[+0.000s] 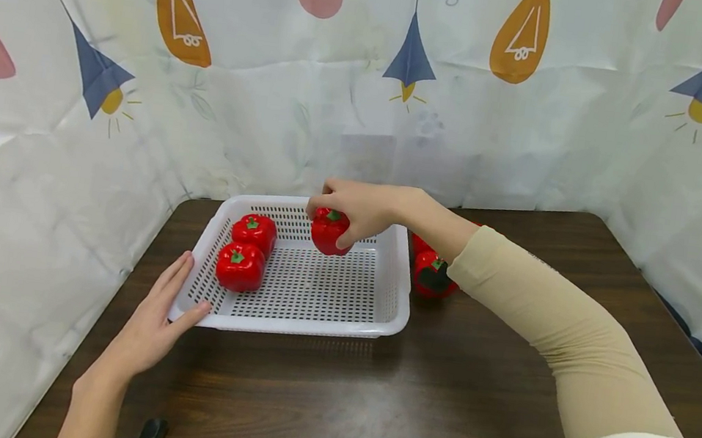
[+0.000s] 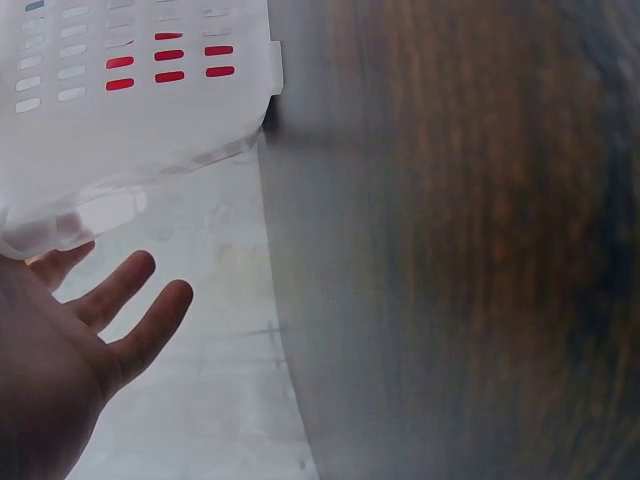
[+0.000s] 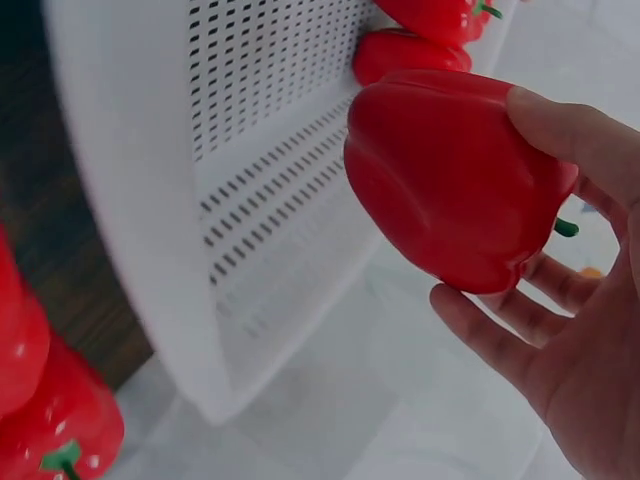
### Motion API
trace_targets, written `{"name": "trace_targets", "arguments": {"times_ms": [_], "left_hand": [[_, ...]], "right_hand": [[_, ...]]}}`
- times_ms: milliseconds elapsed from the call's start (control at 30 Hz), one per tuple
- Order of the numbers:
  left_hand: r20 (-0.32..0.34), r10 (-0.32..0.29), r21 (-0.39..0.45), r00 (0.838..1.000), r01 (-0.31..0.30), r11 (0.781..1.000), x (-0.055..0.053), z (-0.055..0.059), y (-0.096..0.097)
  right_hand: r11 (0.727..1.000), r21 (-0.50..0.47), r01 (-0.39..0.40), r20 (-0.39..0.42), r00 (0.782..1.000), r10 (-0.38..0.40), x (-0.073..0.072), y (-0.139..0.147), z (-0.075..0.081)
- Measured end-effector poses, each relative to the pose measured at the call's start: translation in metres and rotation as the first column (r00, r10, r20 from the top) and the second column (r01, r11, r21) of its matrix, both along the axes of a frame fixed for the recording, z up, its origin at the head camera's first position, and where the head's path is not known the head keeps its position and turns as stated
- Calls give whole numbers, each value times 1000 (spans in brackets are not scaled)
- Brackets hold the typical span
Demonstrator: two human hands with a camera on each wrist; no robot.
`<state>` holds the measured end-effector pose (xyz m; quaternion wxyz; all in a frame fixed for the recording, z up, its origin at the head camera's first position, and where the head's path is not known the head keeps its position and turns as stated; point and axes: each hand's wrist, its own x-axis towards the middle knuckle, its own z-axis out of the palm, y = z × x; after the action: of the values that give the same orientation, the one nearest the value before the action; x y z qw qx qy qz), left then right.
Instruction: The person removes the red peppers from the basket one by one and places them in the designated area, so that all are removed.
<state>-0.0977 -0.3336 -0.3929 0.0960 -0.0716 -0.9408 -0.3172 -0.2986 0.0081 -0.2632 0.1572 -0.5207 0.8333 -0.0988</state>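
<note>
"Touching the white basket, is the left hand gripping?"

"No, its fingers are lying straight along the rim."

"And the right hand?"

"It's pinching a red pepper above the basket, thumb opposing fingers."

"Easy to handle?"

"Glossy, so probably slippery; I'm guessing light and stiff. Its broad sides are offering the surest hold. Behind, a patterned backdrop is hanging."
</note>
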Motion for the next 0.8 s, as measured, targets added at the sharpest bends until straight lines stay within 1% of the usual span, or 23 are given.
{"name": "trace_targets", "arguments": {"times_ms": [167,400,800], "left_hand": [[1,2,2,1000,-2,1000,0,0,0],[6,5,1,1000,-5,1000,1,1,1],[-3,-4,12,1000,4,1000,1,0,1]], "right_hand": [[999,-33,23,-8,1000,-24,0,17,6],[997,-68,40,-51,998,-44,-1,43,10],[991,-90,101,-87,990,-109,3,87,19]]}}
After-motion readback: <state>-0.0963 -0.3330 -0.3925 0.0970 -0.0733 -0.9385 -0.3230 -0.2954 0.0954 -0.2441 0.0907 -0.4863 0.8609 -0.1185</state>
